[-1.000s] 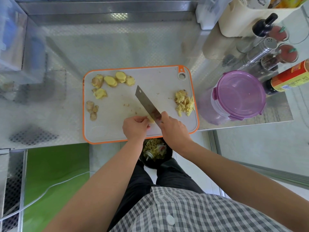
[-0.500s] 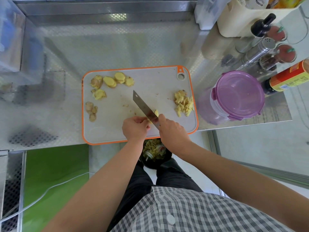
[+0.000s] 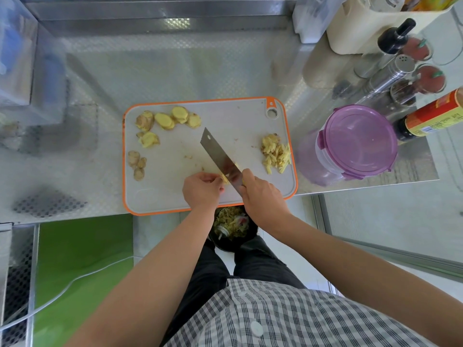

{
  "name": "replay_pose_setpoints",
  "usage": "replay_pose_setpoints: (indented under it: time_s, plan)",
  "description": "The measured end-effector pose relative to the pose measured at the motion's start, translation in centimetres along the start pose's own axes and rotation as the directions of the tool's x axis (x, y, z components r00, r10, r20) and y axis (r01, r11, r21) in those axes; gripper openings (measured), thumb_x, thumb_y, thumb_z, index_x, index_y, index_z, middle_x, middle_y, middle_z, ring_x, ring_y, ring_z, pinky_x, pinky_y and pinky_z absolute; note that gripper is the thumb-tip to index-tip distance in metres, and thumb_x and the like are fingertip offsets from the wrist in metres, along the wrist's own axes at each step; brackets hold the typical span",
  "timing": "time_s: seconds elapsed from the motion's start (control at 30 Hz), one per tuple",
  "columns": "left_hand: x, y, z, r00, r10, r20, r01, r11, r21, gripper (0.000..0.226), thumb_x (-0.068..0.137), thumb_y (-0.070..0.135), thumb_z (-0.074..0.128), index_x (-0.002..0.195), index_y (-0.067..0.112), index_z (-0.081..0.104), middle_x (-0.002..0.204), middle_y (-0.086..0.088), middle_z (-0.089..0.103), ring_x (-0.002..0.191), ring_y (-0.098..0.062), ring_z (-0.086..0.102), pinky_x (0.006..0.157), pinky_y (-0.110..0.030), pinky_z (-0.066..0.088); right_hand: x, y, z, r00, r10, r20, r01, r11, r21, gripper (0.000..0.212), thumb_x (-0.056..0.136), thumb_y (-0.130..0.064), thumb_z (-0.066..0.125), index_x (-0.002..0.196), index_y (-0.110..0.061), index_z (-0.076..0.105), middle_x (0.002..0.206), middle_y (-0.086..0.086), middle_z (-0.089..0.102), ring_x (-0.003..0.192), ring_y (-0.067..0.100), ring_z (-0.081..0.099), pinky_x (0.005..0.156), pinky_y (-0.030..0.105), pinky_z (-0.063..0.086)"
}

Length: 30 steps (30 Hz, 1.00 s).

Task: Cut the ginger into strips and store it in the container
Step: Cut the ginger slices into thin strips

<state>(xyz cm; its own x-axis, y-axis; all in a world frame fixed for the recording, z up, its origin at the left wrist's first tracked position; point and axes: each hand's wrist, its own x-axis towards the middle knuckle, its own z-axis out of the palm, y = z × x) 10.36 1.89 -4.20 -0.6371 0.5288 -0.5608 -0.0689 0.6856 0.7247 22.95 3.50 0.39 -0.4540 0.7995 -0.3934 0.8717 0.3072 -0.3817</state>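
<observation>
A grey cutting board [image 3: 225,121] with an orange rim lies on the steel counter. My right hand [image 3: 263,199] grips the handle of a cleaver [image 3: 219,156], whose blade angles toward the board's middle. My left hand [image 3: 201,189] holds a small yellow ginger piece [image 3: 224,179] against the blade with curled fingers. Sliced ginger rounds [image 3: 167,120] lie at the board's far left, and small knobs [image 3: 136,164] sit at its left edge. A pile of ginger strips [image 3: 275,154] rests at the right edge. A purple lidded container [image 3: 355,144] stands right of the board, closed.
A black bin [image 3: 233,229] with scraps sits below the counter's front edge between my legs. Sauce bottles and spice shakers [image 3: 400,78] crowd the back right. A clear plastic box [image 3: 15,58] stands at the far left. The steel backsplash runs along the back.
The cleaver has gone up and down on the ginger piece beside my left fingers, with the blade shifting slightly. The ginger piles and the container have not moved.
</observation>
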Motion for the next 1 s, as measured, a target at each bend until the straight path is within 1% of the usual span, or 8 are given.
replay_pose_setpoints:
  time_s: [0.13,0.27,0.37,0.47,0.6,0.7,0.77,1.0]
  plan:
    - [-0.13,0.14,-0.18,1.0,-0.005,0.01,0.005,1.0,-0.029,0.012,0.076,0.006,0.072,0.068,0.015,0.071,0.058,-0.003,0.069,0.055,-0.019,0.068,0.069,-0.038,0.06,0.0,-0.06,0.05,0.999,0.029,0.022,-0.029,0.999,-0.02,0.016,0.097,-0.008,0.037,0.093,-0.018,0.024,0.078,0.001,0.044,0.065,0.029,0.044,0.058,0.035,0.034]
    - [-0.1,0.18,-0.13,1.0,-0.012,0.0,0.012,1.0,-0.028,0.014,0.075,0.005,0.073,0.066,0.016,0.071,0.059,-0.004,0.069,0.052,-0.017,0.067,0.069,-0.038,0.06,-0.03,-0.27,-0.02,0.999,0.026,0.027,-0.025,0.999,-0.023,0.017,0.097,-0.008,0.037,0.094,-0.018,0.024,0.078,0.002,0.045,0.066,0.029,0.047,0.058,0.035,0.035]
    - [-0.03,0.19,-0.1,1.0,-0.008,0.003,0.008,1.0,-0.028,0.016,0.074,0.005,0.074,0.064,0.018,0.07,0.058,-0.003,0.069,0.054,-0.019,0.068,0.069,-0.037,0.06,0.02,-0.3,-0.09,0.999,0.031,0.025,-0.031,0.999,-0.023,0.013,0.099,-0.012,0.034,0.094,-0.017,0.024,0.077,0.002,0.044,0.066,0.029,0.047,0.058,0.035,0.035]
    - [0.04,0.19,-0.06,1.0,-0.013,-0.004,0.013,1.0,-0.013,0.014,0.075,0.006,0.073,0.066,0.016,0.071,0.058,-0.003,0.068,0.052,-0.017,0.068,0.067,-0.033,0.06,0.13,-0.21,-0.24,1.0,0.028,0.011,-0.028,1.0,-0.007,0.012,0.099,-0.012,0.035,0.094,-0.017,0.025,0.076,0.002,0.044,0.065,0.029,0.044,0.059,0.035,0.035]
    - [0.0,0.4,-0.03,1.0,-0.019,-0.007,0.019,1.0,-0.009,0.009,0.075,0.007,0.074,0.069,0.013,0.071,0.058,-0.002,0.068,0.047,-0.011,0.065,0.057,-0.023,0.056,0.33,0.15,-0.6,0.998,0.049,-0.043,-0.049,0.999,0.017,0.015,0.098,-0.011,0.037,0.093,-0.017,0.024,0.065,-0.003,0.036,0.06,0.029,0.042,0.055,0.035,0.032]
    - [-0.02,0.43,-0.08,1.0,-0.02,-0.005,0.02,1.0,-0.001,0.009,0.076,0.007,0.073,0.07,0.013,0.072,0.059,-0.002,0.069,0.049,-0.013,0.066,0.061,-0.025,0.057,0.21,-0.09,-0.69,1.0,0.018,0.005,-0.018,1.0,0.005,0.011,0.1,-0.017,0.034,0.094,-0.017,0.025,0.071,-0.001,0.041,0.062,0.029,0.041,0.057,0.034,0.032]
    - [-0.06,0.39,-0.1,1.0,-0.005,-0.003,0.005,1.0,0.006,0.01,0.076,0.007,0.072,0.069,0.015,0.072,0.058,-0.001,0.068,0.05,-0.012,0.066,0.063,-0.026,0.057,0.08,-0.29,-0.56,0.999,0.016,0.031,-0.015,1.0,-0.017,0.011,0.1,-0.014,0.034,0.094,-0.017,0.025,0.076,0.001,0.043,0.065,0.029,0.043,0.058,0.035,0.033]
    - [0.05,0.25,-0.09,1.0,0.005,-0.003,-0.005,1.0,0.004,0.013,0.076,0.008,0.073,0.067,0.017,0.071,0.055,0.001,0.067,0.051,-0.014,0.067,0.066,-0.028,0.058,0.15,-0.48,-0.41,0.998,0.041,0.05,-0.04,0.999,-0.014,0.016,0.097,-0.008,0.036,0.094,-0.017,0.023,0.077,0.002,0.043,0.065,0.029,0.042,0.059,0.034,0.033]
